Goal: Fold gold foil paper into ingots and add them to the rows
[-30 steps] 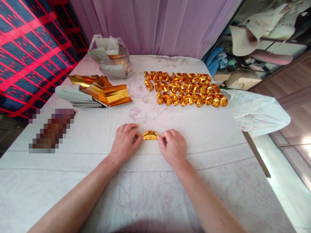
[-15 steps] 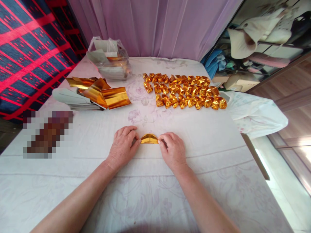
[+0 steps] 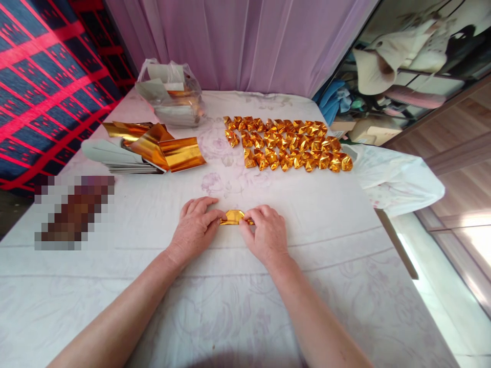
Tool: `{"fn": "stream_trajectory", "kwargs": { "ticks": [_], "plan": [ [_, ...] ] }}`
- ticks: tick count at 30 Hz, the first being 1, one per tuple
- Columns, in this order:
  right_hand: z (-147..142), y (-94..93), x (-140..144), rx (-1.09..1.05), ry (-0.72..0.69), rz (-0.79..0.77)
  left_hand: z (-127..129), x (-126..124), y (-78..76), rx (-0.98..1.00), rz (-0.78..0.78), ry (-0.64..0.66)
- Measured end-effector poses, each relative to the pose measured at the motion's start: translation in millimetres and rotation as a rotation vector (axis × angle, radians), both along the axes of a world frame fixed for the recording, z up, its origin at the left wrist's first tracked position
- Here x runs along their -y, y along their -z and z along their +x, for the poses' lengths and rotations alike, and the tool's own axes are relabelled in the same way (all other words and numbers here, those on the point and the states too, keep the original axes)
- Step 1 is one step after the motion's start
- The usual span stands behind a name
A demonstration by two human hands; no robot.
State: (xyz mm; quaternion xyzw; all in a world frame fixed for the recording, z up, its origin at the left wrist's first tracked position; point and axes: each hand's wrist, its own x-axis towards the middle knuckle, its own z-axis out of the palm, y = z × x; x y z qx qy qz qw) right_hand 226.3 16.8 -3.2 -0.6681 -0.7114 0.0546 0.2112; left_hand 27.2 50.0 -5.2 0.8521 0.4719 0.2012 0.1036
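A small folded piece of gold foil paper (image 3: 233, 217) lies on the pale flowered tablecloth (image 3: 230, 301), with slanted upper corners and a strip along its lower edge. My left hand (image 3: 196, 222) pinches its left end between thumb and index finger, the other fingers stretched forward. At the right end, my right hand (image 3: 266, 230) presses thumb and fingers on the foil. Beyond the hands stand rows of folded gold paper ingots (image 3: 286, 145). A fanned stack of gold foil sheets (image 3: 182, 153) with grey backs sits at the left.
Behind the stack stands a clear plastic bag (image 3: 176, 110) of more sheets. A blurred, pixelated patch (image 3: 74, 209) covers something at the left. A white plastic bag (image 3: 406, 176) hangs by the table's right edge. A purple curtain (image 3: 230, 46) closes the back; shelves with hats (image 3: 379, 64) stand right.
My right hand has shifted inward, its thumb now over the foil's right part. The foil's lower edge now shows a folded strip. The view has turned slightly.
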Motion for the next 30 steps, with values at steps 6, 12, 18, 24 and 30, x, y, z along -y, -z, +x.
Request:
{"fn": "stream_trajectory", "kwargs": {
  "ticks": [6,12,18,24,30],
  "plan": [
    [-14,-2.4,-3,0.153,0.073,0.008,0,0,0.9,-0.005,-0.015,-0.011],
    [-8,-1.1,-4,0.053,0.052,-0.034,0,0,1.1,0.011,-0.02,-0.01],
    [7,-1.4,-5,-0.072,-0.016,-0.094,-1,0,1.2,0.014,-0.033,-0.004],
    [21,-0.3,-5,-0.122,-0.04,-0.073,-2,0,2.4,0.02,-0.042,-0.003],
    [34,6.7,-4,-0.213,-0.138,-0.059,0,0,-0.8,0.021,-0.057,-0.018]
  ]
}}
